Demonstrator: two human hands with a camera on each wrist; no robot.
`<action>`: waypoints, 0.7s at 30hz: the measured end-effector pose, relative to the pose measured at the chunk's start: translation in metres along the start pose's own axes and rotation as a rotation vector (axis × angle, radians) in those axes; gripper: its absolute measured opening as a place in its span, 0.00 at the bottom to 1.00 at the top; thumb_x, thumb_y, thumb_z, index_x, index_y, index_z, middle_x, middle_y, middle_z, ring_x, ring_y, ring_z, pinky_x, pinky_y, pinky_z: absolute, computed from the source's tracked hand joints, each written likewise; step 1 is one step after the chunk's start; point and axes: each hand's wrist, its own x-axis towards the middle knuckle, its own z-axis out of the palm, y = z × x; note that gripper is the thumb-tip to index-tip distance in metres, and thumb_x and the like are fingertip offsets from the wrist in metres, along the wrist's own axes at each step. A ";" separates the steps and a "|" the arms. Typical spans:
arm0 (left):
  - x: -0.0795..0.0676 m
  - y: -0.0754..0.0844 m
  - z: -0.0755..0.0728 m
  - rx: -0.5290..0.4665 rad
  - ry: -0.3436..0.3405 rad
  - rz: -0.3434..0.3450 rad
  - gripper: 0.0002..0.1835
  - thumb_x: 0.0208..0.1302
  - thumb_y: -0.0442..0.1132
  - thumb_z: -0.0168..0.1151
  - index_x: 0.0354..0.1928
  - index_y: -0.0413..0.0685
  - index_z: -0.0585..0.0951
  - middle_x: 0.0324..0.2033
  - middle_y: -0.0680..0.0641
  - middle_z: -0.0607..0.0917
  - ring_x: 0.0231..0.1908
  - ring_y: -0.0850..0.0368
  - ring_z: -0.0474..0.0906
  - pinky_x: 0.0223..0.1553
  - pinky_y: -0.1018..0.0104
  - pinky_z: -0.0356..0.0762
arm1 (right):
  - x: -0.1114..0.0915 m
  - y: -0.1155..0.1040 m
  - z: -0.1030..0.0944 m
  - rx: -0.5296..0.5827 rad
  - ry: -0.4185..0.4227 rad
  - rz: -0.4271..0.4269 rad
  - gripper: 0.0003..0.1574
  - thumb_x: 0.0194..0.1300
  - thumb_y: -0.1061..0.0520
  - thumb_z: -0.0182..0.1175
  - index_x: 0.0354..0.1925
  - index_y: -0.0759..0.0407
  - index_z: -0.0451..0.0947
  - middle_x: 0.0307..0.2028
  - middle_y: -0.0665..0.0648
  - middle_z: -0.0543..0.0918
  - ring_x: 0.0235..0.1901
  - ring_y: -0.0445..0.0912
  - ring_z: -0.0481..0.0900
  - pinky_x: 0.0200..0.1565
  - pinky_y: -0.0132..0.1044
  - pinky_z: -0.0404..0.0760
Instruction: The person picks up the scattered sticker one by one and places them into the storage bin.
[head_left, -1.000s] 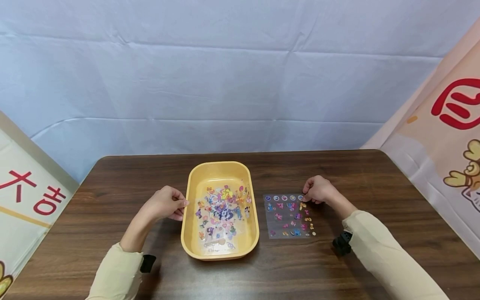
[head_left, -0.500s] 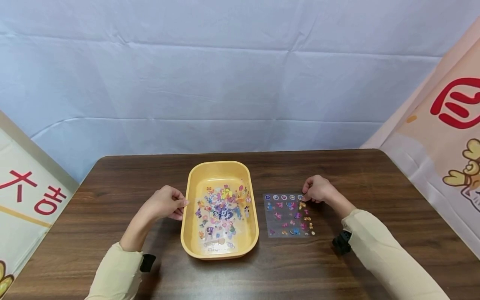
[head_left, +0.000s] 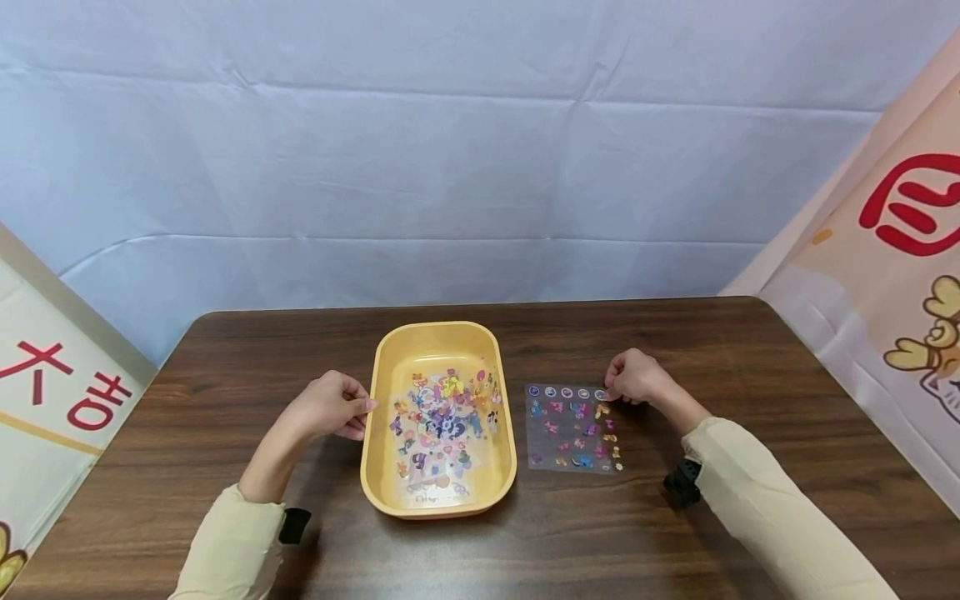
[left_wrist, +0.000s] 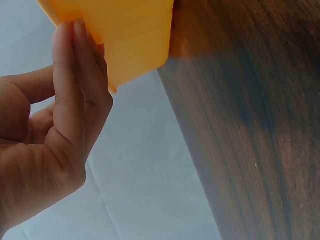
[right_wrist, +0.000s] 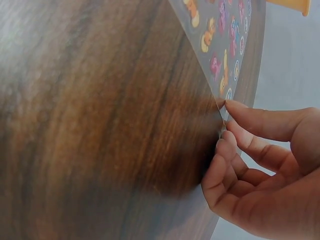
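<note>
A yellow tray (head_left: pixel 442 343) with rounded corners sits on the wooden table in the head view. Several transparent sheets of colourful cartoon stickers (head_left: pixel 448 427) lie overlapped inside it. My left hand (head_left: pixel 328 406) pinches the tray's left rim, thumb on top and fingers against the outer wall; the left wrist view shows these fingers (left_wrist: pixel 67 75) along the yellow wall. To the right of the tray is one clear sticker sheet (head_left: pixel 566 433). My right hand (head_left: pixel 636 377) pinches its far right corner between thumb and forefinger, as the right wrist view (right_wrist: pixel 260 165) confirms.
The brown wood-grain table (head_left: pixel 465 562) runs back to a pale cloth backdrop (head_left: pixel 480 167). Printed banners hang at the left (head_left: pixel 52 400) and right (head_left: pixel 915 250). A black wrist strap (head_left: pixel 682 483) sits at the right sleeve.
The clear sticker sheet in my right hand has shifted slightly left and away, its lower right corner most. My left hand and the tray stay nearly where they were.
</note>
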 end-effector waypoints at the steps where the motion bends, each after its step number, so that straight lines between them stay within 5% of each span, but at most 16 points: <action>1: 0.000 0.000 0.000 0.001 0.000 0.000 0.08 0.65 0.30 0.53 0.32 0.29 0.77 0.22 0.42 0.78 0.18 0.58 0.78 0.27 0.59 0.83 | 0.000 0.000 0.000 0.001 -0.002 -0.002 0.10 0.49 0.68 0.66 0.23 0.65 0.73 0.18 0.54 0.71 0.18 0.44 0.68 0.17 0.32 0.70; 21: 0.000 0.000 0.000 0.000 0.003 -0.005 0.09 0.65 0.30 0.53 0.33 0.28 0.77 0.22 0.42 0.79 0.19 0.58 0.78 0.28 0.59 0.83 | 0.001 -0.002 0.003 -0.010 0.014 -0.040 0.07 0.47 0.72 0.63 0.21 0.67 0.74 0.17 0.54 0.74 0.16 0.43 0.69 0.16 0.30 0.70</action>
